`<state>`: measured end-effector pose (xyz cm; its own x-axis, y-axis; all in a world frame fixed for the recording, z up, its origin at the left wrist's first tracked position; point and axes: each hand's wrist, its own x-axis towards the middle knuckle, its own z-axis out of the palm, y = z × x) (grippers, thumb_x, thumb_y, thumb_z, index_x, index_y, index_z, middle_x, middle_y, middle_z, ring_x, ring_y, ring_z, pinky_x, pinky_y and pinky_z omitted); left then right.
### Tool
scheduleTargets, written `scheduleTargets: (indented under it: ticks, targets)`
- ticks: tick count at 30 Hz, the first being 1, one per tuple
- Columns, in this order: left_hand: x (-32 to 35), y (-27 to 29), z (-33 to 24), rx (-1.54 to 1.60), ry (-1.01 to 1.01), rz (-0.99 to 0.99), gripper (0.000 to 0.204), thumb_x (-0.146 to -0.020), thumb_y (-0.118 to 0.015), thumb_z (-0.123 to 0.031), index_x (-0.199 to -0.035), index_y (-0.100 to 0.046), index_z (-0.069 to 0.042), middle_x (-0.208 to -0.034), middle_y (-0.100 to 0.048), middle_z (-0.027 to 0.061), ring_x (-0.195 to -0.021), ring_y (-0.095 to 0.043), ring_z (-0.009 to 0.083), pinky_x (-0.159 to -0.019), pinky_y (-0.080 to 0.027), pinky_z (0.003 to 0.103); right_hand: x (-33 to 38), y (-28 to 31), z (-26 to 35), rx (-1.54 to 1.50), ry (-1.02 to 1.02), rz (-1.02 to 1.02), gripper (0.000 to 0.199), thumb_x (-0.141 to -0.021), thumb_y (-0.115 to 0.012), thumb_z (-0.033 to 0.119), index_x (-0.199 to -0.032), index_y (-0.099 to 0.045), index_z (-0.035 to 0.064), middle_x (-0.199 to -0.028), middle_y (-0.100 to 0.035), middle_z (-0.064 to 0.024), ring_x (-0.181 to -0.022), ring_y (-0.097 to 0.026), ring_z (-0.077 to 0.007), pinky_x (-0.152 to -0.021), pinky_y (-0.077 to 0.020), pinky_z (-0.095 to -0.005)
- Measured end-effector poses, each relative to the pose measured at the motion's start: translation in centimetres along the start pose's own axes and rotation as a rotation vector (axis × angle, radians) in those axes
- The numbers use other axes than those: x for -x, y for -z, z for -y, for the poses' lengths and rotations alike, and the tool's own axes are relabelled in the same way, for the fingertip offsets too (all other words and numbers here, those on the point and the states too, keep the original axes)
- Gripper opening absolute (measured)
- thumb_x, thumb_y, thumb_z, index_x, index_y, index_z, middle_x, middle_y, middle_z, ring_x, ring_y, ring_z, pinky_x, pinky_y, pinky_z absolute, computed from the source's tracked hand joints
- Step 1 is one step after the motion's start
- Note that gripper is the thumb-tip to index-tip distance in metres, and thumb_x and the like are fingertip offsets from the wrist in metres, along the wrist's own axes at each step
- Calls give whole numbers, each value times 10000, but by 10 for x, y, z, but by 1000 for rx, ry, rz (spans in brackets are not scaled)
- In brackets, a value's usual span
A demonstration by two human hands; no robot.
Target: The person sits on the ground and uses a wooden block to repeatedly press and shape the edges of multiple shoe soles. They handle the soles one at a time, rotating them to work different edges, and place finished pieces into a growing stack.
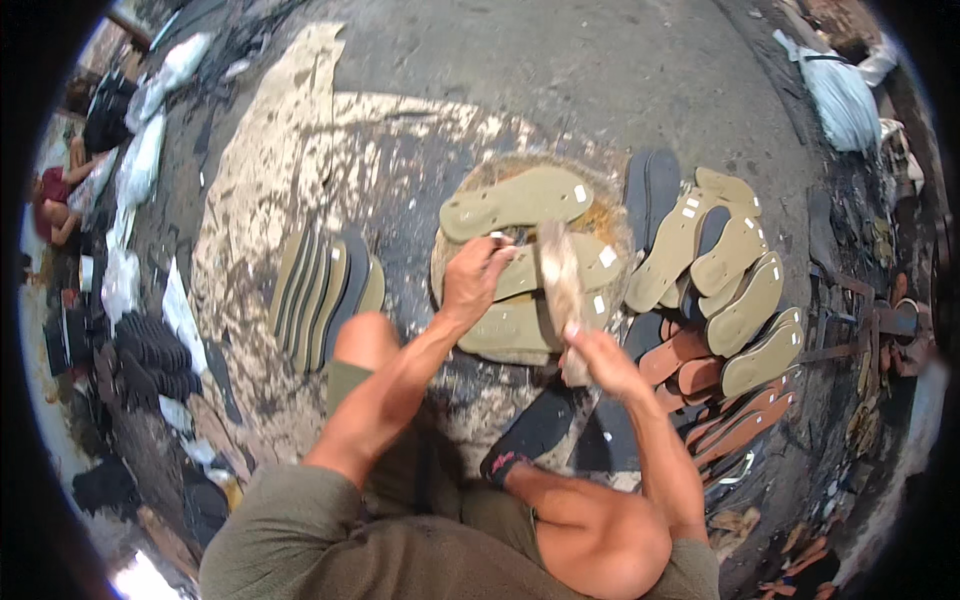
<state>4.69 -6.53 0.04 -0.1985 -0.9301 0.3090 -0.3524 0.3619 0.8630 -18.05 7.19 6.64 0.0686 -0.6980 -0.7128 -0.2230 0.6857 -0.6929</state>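
Note:
Three olive-green sandal soles lie on a round wooden block (440, 265): a far sole (520, 200), a middle sole (525, 270) and a near sole (505, 328). My left hand (472, 280) is closed in a pinch above the left part of the middle sole. Something small and pale shows at its fingertips, too small to name. My right hand (610, 362) grips a worn wooden mallet (562, 275), whose blurred pale length hangs over the right part of the middle and near soles, hiding some of them.
Olive soles (740, 250) and reddish-brown soles (675, 355) are heaped to the right. Left of the block stands a leaning row of olive and dark soles (325, 295). White bags (838, 95) sit at the far right. Another person (58, 205) is at the left edge.

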Motion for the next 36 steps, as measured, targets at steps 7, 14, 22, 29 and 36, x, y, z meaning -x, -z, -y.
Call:
scheduleTargets:
  ticks: [7, 14, 22, 29, 36]
  targets:
    - [-4, 7, -33, -17, 375, -76, 223, -1036, -692, -249, -1052, -728, -29, -856, -713, 49, -768, -667, 104, -699, -534, 298, -10, -13, -42, -136, 123, -52, 529, -1078, -534, 526, -1098, -651, 11, -912, -680, -66, -815, -623, -139, -752, -517, -312]
    - [-19, 23, -50, 113, 393, 37, 319, -1084, -607, -339, -1094, -698, -33, -922, -740, 65, -772, -707, 114, -699, -568, 285, -4, -19, -8, 44, 228, -114, 571, -1055, -543, 560, -1076, -630, -5, -889, -581, -20, -849, -508, -128, -794, -468, -330]
    - [24, 5, -31, 71, 268, 69, 251, -1055, -652, -246, -1065, -694, 1, -802, -739, 86, -733, -728, 134, -660, -564, 300, 20, -11, 6, -296, 189, -19, 475, -1086, -525, 461, -1111, -621, -4, -839, -699, -92, -697, -693, -183, -653, -571, -325]
    - [22, 8, -29, 1, 218, 126, 183, -1016, -685, -179, -1045, -707, 0, -843, -737, 116, -745, -724, 203, -689, -563, 334, 124, 29, 142, -306, 450, -239, 617, -1049, -539, 536, -1212, -607, -55, -862, -697, -110, -744, -699, -182, -698, -581, -333]
    - [29, 8, -15, -135, -96, 102, 151, -955, -719, -127, -1047, -712, -7, -963, -716, 142, -905, -697, 347, -785, -567, 435, 108, -27, 116, -207, 1244, -497, 578, -1012, -614, 476, -1286, -599, -33, -1089, -714, -123, -999, -702, -232, -892, -551, -380]
